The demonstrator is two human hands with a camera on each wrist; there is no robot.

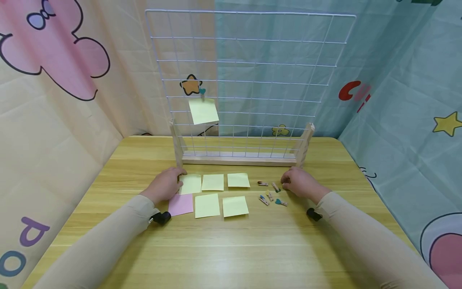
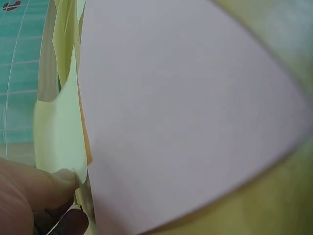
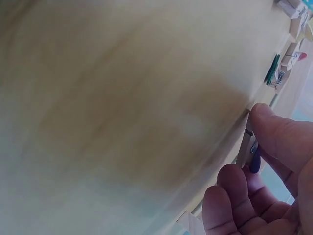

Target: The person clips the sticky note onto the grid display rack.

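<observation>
My left hand (image 1: 163,187) pinches the left edge of a pale yellow sticky note (image 1: 191,184) in the back row on the table. In the left wrist view the thumb lies on that note (image 2: 61,132), which bends upward. A pink sticky note (image 1: 181,205) lies just in front of this hand and fills much of the left wrist view. My right hand (image 1: 302,184) holds a small wooden clothespin (image 3: 248,147) between thumb and fingers, close over the table. Beside it lie several small clothespins (image 1: 264,200) with coloured ornaments.
Several more yellow notes (image 1: 207,206) lie in rows mid-table. Behind them stands a white wire grid (image 1: 267,84) in a wooden base (image 1: 238,161). One yellow note (image 1: 204,113) hangs on it from a clothespin with a teal heart (image 1: 202,91). Printed curtains (image 1: 393,120) surround the table.
</observation>
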